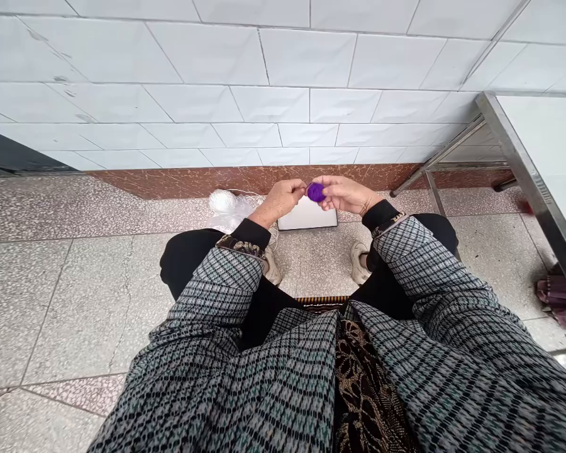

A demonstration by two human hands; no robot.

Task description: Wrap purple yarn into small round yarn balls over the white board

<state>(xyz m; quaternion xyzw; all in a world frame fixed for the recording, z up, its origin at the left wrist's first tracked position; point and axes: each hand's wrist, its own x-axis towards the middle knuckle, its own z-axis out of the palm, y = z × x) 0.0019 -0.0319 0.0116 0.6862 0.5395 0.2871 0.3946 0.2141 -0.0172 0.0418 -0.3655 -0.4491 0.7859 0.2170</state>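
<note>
Between right-hand fingers (331, 180) sits a round purple ball (316, 192), apparently yarn.

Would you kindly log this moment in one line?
right hand: holding purple yarn ball; left hand: pinched beside it; white yarn ball: left of hands

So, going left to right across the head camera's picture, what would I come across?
White ball of yarn, left hand, small purple yarn bundle, right hand, metal-framed table.
</note>
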